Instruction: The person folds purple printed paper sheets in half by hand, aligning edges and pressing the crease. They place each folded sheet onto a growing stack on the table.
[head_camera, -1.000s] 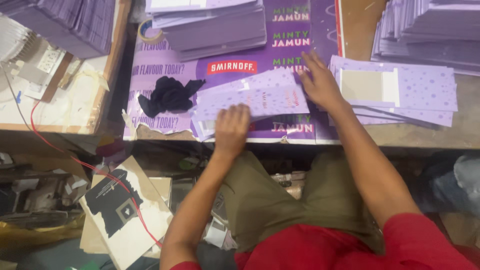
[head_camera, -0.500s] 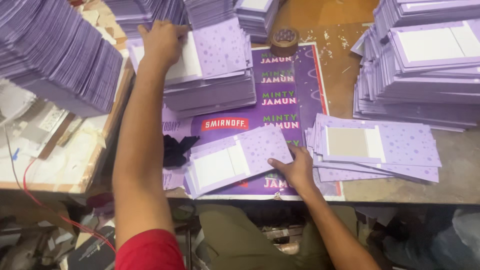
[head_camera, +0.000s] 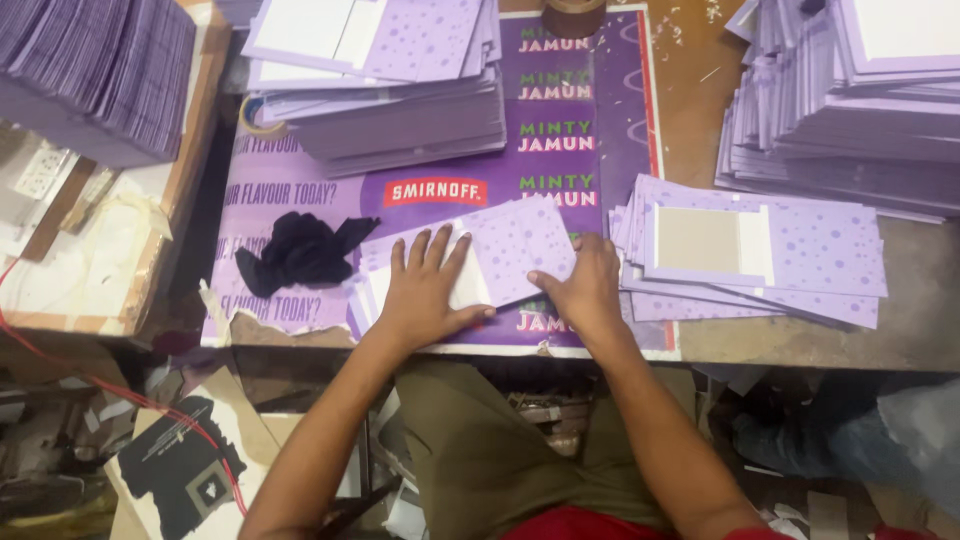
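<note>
Hands (head_camera: 500, 290) flat on lilac card (head_camera: 510, 245), stacks (head_camera: 400, 110) nearby

- Left hand (head_camera: 425, 295): bare, no glove, no ring or wristband to be seen; short, plain fingernails.
- Right hand (head_camera: 585, 290): bare as well, with no watch, ring or band at the wrist.
- Both forearms are uncovered from wrist to above the elbow; no sleeve reaches down over them.
- Red top (head_camera: 580, 525): a plain red garment shows at the bottom edge, with a short red sleeve edge (head_camera: 745, 533) by the right upper arm.
- Olive-green trousers (head_camera: 480, 440): plain drab cloth over the lap and thighs, lightly creased, no pattern visible.
</note>
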